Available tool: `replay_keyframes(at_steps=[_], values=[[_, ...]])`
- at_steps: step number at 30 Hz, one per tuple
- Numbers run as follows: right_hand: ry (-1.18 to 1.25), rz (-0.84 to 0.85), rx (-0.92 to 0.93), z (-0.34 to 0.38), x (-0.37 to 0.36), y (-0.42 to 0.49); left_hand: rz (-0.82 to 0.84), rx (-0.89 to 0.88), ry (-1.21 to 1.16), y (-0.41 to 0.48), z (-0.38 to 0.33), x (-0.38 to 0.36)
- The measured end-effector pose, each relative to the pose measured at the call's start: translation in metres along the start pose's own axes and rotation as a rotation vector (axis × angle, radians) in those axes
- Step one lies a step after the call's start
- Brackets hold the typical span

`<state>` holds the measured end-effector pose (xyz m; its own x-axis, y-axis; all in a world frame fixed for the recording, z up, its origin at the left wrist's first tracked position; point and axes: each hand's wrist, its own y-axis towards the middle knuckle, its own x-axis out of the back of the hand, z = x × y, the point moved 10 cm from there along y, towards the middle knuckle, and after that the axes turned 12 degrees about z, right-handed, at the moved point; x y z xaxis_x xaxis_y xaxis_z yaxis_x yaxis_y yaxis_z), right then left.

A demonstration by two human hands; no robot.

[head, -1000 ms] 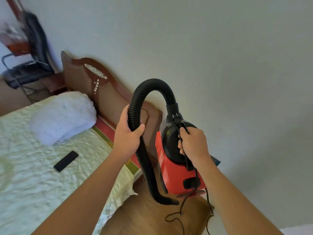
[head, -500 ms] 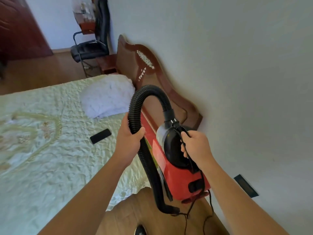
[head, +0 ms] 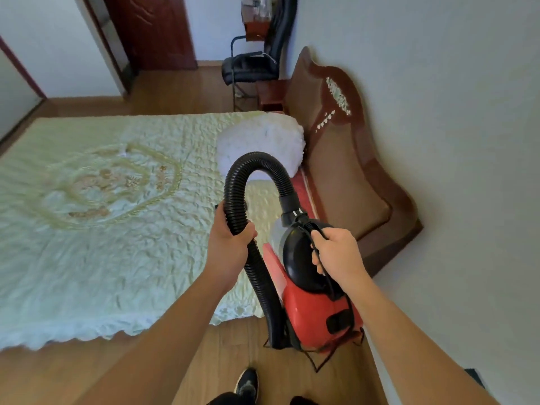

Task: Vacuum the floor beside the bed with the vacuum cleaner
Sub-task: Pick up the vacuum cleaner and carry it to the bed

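Wood floor [head: 228,355] by the bed [head: 117,229], left hand [head: 230,247] curled round the hose [head: 233,206], right hand [head: 339,255] gripping the vacuum cleaner [head: 315,311] handle, and that dangling cord [head: 318,363] could snag the shoe [head: 247,381]!

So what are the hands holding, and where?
The left hand grips the black ribbed hose below its arch; the right hand grips the red vacuum cleaner by its top handle.

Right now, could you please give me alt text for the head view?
A person holds a red vacuum cleaner beside a bed, right hand gripping its handle, left hand gripping the black ribbed hose, above a wooden floor.
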<state>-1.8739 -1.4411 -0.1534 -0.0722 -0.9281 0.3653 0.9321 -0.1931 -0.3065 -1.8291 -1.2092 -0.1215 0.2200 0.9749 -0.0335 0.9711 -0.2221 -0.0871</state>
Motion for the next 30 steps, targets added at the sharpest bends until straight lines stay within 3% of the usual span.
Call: replay_keyframes(at_steps=[9,20,30], values=[[-0.097,0.262,0.035,-0.025,-0.024,0.006,-0.239,0.087,-0.12,-0.063,0.046,0.009],[-0.316,0.414,-0.02,-0.076,-0.045,0.01,-0.335,0.255,-0.335,-0.105,0.136,-0.005],[-0.408,0.541,-0.104,-0.19,-0.13,0.053,-0.45,0.418,-0.39,-0.115,0.274,0.023]])
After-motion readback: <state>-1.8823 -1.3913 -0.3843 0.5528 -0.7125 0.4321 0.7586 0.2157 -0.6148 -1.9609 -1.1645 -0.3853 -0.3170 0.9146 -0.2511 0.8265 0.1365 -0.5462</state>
